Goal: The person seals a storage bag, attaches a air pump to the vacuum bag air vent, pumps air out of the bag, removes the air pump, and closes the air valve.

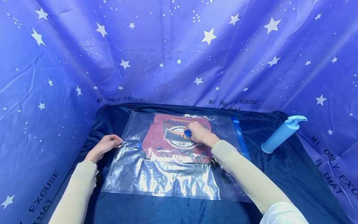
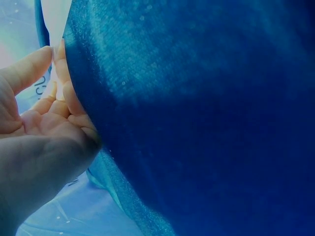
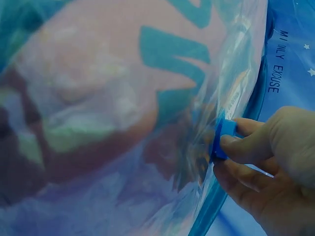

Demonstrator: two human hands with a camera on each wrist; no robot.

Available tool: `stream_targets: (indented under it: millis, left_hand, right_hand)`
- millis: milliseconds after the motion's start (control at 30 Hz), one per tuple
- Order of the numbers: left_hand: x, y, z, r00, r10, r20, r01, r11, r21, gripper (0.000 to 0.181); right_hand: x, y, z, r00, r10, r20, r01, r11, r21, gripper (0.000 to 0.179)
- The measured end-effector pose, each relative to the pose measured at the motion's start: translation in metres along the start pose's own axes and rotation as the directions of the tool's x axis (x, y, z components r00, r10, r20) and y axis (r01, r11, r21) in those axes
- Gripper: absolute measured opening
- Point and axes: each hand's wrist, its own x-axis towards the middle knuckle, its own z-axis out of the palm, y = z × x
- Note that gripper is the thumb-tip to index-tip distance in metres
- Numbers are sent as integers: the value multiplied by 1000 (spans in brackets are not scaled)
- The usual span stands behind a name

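A clear vacuum storage bag [image 1: 126, 177] lies flat, with a folded red printed garment [image 1: 155, 133] inside it. My right hand [image 1: 199, 133] is over the garment and pinches the round blue valve cap [image 3: 227, 140] on the bag between thumb and fingers. At the bag's left edge, my left hand [image 1: 104, 144] pinches the plastic border with thumb and fingertips. The left wrist view shows that hand [image 2: 49, 123] beside dark blue cloth, the film between its fingertips hard to make out. Along the bag's right side runs a blue zip strip [image 1: 242, 140].
To the right of the bag stands a light blue hand pump [image 1: 281, 137], leaning in the view. Dark blue cloth [image 1: 156, 210] covers the table. Purple-blue star-patterned curtains [image 1: 179, 74] hang behind and at both sides.
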Motion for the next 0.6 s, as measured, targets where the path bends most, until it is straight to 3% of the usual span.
stream_targets:
  millis: [67, 200, 400, 467, 600]
  left_hand:
    - [0, 1, 0, 1000, 0, 1, 0, 1000, -1, 17]
    - [0, 1, 2, 1000, 1, -8, -1, 1000, 0, 16]
    - [0, 2, 3, 1000, 1, -7, -1, 1000, -2, 16]
    - [0, 2, 2, 1000, 0, -3, 0, 1000, -5, 16]
    - [-1, 2, 1, 1000, -1, -2, 1, 1000, -3, 16]
  right_hand:
    - [-1, 0, 0, 1000, 16, -11, -16, 1000, -3, 39]
    - [-1, -1, 1, 995, 92, -45, -92, 996, 10, 8]
    - [0, 2, 4, 976, 212, -54, -210, 977, 45, 45]
    - [-2, 2, 4, 978, 207, -41, -205, 978, 50, 46]
    - [-5, 2, 1, 996, 87, 5, -87, 996, -8, 41]
